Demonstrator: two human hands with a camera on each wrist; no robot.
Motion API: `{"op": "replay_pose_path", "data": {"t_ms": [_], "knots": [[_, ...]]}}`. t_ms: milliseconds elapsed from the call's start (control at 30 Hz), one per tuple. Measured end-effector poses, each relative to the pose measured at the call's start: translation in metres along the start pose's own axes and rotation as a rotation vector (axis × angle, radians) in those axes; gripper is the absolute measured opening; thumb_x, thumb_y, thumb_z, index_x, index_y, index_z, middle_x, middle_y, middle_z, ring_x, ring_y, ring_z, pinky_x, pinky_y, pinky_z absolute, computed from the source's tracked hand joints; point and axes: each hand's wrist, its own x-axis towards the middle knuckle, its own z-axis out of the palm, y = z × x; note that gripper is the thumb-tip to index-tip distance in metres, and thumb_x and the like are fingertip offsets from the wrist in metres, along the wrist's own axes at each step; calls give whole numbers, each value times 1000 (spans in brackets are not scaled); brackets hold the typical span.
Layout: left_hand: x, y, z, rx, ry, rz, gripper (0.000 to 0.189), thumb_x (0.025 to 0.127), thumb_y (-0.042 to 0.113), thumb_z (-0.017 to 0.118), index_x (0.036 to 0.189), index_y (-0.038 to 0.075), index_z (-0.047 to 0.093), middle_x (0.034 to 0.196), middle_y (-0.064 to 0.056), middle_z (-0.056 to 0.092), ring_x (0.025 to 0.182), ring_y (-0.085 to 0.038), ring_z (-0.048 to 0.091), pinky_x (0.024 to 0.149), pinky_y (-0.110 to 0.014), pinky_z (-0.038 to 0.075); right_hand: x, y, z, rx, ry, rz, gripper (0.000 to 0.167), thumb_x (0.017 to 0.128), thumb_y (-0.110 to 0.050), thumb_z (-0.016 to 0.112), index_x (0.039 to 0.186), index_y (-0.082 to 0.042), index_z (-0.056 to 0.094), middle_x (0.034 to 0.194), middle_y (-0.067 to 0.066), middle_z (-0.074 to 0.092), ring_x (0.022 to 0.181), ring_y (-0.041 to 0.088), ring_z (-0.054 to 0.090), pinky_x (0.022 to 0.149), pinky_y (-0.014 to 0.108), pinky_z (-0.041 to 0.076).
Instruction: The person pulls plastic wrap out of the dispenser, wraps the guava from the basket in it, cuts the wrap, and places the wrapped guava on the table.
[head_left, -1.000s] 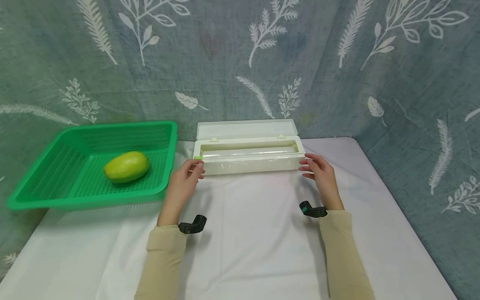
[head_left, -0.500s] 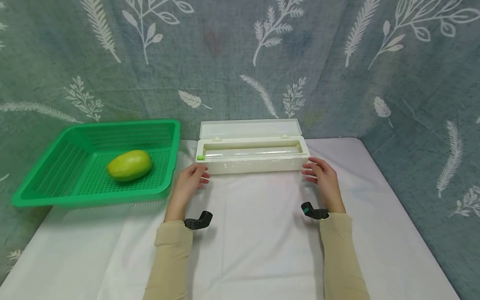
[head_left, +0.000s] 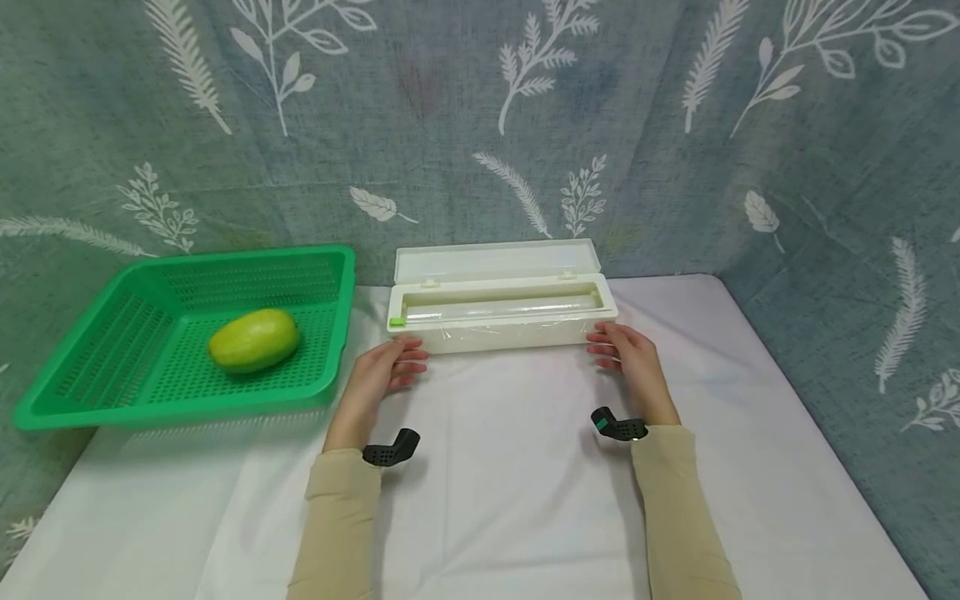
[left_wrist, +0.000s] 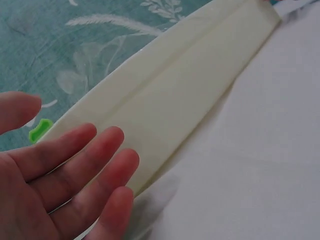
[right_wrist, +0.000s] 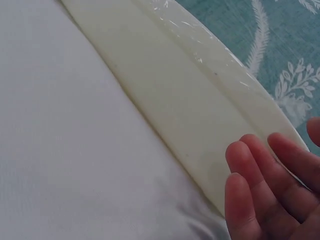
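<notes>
A long white plastic wrap dispenser [head_left: 502, 332] stands at the back of the table, its lid [head_left: 495, 261] raised behind it. Inside lies a roll of clear wrap [head_left: 510, 309], and some film hangs over the front wall. A green slide cutter [head_left: 397, 322] sits at the rail's left end. My left hand [head_left: 378, 372] is at the dispenser's front left corner, fingers extended and spread beside the front wall in the left wrist view. At the front right corner is my right hand [head_left: 632, 357], fingers loosely extended near the wall. Neither hand grips anything.
To the left stands a green plastic basket [head_left: 341, 333] with a yellow-green papaya-like fruit [head_left: 253, 341] in it. A patterned grey-green cloth [head_left: 450, 125] hangs right behind the dispenser. White cloth [head_left: 510, 483] covers the table.
My left hand has moved from the dispenser's left end, by the green cutter, to in front of the front wall. My right hand has shifted slightly left along the front. The dispenser stays put.
</notes>
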Motion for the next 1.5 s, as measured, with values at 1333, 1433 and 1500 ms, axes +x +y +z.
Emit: {"op": "replay_pose_path", "data": {"t_ms": [1333, 1433, 1500], "knots": [[6, 8, 32, -63, 51, 53, 55, 78, 59, 55, 104, 11, 63, 97, -11, 63, 85, -25, 62, 63, -30, 49, 6, -3, 20, 96, 56, 48, 48, 85, -47, 53, 112, -6, 57, 103, 10, 61, 91, 22, 60, 74, 32, 48], [-2, 14, 36, -70, 39, 91, 46, 82, 50, 55, 102, 10, 64, 94, -11, 64, 82, -23, 63, 63, -28, 49, 7, 0, 20, 103, 61, 53, 43, 86, -43, 54, 110, -7, 57, 104, 9, 61, 92, 22, 60, 73, 30, 48], [-2, 13, 37, -50, 53, 112, 43, 82, 48, 57, 100, 9, 64, 92, -10, 64, 80, -21, 63, 62, -28, 49, 7, 1, 20, 108, 65, 46, 39, 88, -39, 53, 110, -7, 58, 103, 9, 61, 91, 22, 60, 72, 30, 48]]}}
